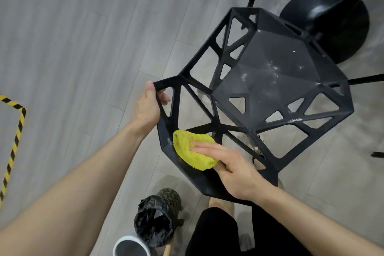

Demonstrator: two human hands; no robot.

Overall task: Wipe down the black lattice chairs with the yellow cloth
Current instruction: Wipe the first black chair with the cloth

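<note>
Black-bagged bin (153,220) seen nearest, between forearms. Yellow cloth (191,149) pressed onto frame of black lattice chair (270,64) under straight fingers of right hand (232,166). Frame bar gripped by left hand (148,106), fingers curled round. Dusty seat beyond both hands; round black base (332,18) farther off.

Right, I've got both forearms (83,193) in view, bare from the bottom edge up to the wrists. Left hand (148,108) and right hand (230,168) bare as well. Down low, black shorts (212,235) with a bare knee (221,206) showing.
</note>
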